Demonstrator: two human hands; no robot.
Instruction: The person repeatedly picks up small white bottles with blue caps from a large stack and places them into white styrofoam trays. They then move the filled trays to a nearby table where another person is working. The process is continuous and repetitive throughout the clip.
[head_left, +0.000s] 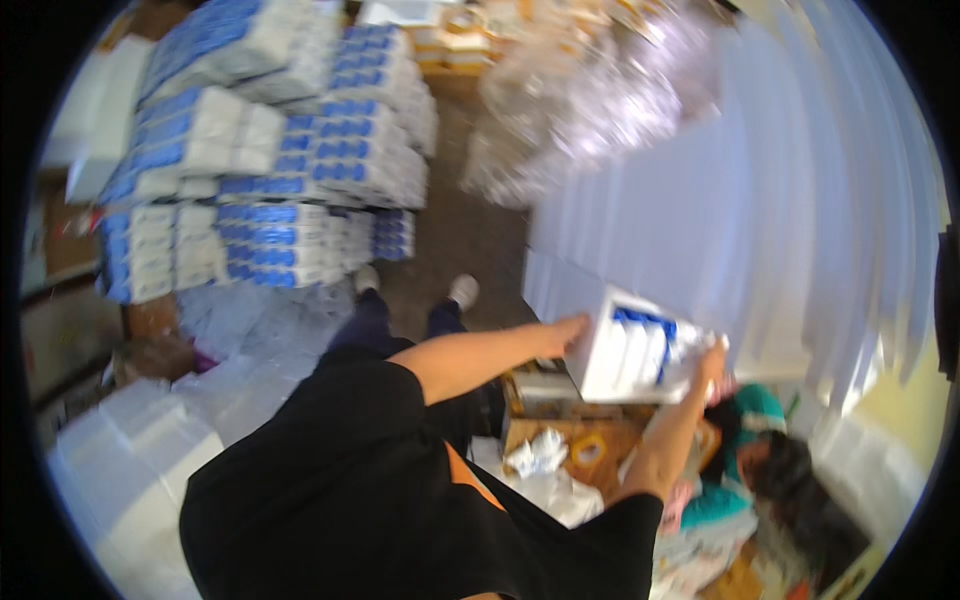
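Observation:
My left hand (566, 336) grips the near left side of an open white box (591, 352), which looks like foam. Its opening shows a row of white packs (634, 349) with blue ends or bands. At the box's far right end, my right hand (712, 364) holds on by the rim, its fingertips partly blurred. The box is tilted and touches or overlaps a tall stack of pale boxes or panels (637, 210) behind it; contact cannot be told.
Blue-and-white wrapped packs (349, 142) are piled at left. Clear plastic wrap (570, 112) lies at the top. Below the box, a wooden surface (547, 431) bears a tape roll (588, 451) and crumpled white material. A co-worker with dark hair (787, 472) is close at lower right.

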